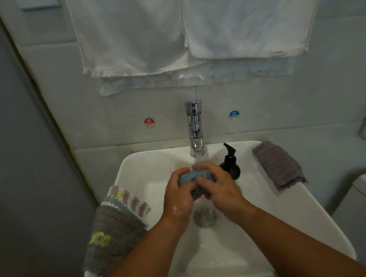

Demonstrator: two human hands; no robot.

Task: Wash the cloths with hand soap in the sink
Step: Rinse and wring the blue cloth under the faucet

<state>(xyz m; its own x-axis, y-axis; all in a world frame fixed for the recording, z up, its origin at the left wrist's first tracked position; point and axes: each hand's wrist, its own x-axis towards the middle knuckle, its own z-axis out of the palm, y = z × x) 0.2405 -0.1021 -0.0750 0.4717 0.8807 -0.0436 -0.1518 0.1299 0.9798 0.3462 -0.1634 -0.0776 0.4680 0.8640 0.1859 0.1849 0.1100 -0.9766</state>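
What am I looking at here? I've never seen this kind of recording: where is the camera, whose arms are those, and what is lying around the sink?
There is no machine. One wide-angle camera, worn on a person's head, looks down at their own bare arms, and it is the only view. The left hand and right hand both grip a bunched blue cloth under water running from the faucet, over a white sink. White flecks on the hands look like suds. A black soap dispenser stands just right of the hands. A grey cloth with a coloured border hangs over the sink's left rim. A purplish-grey cloth lies on the right rim. White towels hang on the wall above.
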